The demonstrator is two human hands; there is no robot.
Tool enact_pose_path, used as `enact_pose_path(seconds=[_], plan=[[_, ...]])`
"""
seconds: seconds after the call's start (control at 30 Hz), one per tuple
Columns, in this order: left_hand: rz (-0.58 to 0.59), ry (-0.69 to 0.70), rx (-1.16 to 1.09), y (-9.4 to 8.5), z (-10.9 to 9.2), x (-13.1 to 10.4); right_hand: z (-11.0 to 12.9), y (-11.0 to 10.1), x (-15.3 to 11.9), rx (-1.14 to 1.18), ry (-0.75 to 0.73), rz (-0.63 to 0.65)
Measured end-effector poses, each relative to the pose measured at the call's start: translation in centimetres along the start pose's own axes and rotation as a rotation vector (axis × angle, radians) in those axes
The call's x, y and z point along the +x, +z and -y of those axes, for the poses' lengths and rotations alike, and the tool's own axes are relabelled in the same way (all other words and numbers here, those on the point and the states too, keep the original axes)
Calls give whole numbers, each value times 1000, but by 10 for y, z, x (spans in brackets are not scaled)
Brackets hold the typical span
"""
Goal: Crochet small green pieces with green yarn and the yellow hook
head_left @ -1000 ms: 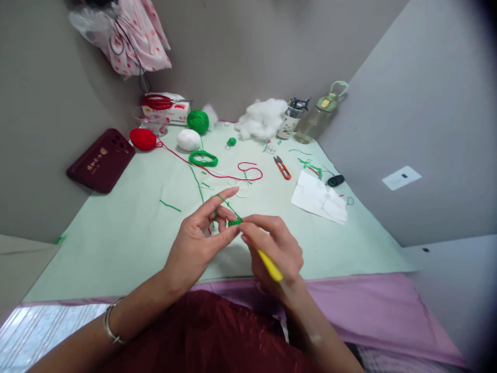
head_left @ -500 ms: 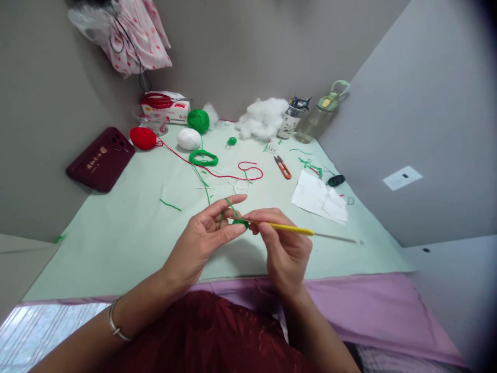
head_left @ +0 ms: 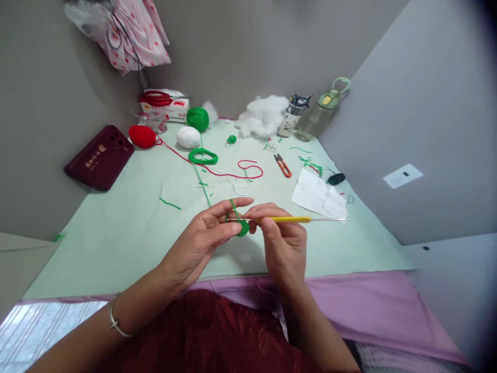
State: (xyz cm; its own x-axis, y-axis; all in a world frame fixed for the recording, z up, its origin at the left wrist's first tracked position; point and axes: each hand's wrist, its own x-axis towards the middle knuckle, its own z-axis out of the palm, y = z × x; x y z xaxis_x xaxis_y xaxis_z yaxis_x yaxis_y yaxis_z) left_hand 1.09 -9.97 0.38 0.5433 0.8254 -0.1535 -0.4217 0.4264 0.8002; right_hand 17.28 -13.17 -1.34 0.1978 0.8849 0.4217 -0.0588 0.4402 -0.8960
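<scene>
My left hand [head_left: 205, 233] pinches a small round green crochet piece [head_left: 243, 228] between thumb and fingers. Green yarn [head_left: 234, 208] loops over its stretched index finger and runs down to the piece. My right hand [head_left: 285, 241] grips a crochet hook [head_left: 291, 219] by its yellow handle. The hook lies nearly level, its thin metal tip at the top edge of the crochet piece, its other metal end pointing right. Beyond the hands, a wound loop of green yarn [head_left: 203, 156] rests on the table, with a strand trailing toward my left hand.
On the table [head_left: 128, 243] are a red yarn ball [head_left: 142, 136], a white one [head_left: 188, 137], a green one [head_left: 198, 119], white stuffing [head_left: 262, 116], orange thread snips [head_left: 282, 166], paper scraps [head_left: 316, 194], a phone [head_left: 100, 158], a pen cup [head_left: 290, 120] and a bottle [head_left: 317, 115].
The crochet hook has swung from slanting down to the right to nearly level. The green crochet piece has turned, so more of its face shows below my left thumb.
</scene>
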Motion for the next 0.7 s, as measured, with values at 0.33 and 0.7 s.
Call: enact_pose_path(seconds=[0.33,0.7], plan=[[-46,-23,1,2,-2,1,1,1,-2,47,-32,-29],[56,-56,-68,1,1,1,3,-1,4,223,153,-46]])
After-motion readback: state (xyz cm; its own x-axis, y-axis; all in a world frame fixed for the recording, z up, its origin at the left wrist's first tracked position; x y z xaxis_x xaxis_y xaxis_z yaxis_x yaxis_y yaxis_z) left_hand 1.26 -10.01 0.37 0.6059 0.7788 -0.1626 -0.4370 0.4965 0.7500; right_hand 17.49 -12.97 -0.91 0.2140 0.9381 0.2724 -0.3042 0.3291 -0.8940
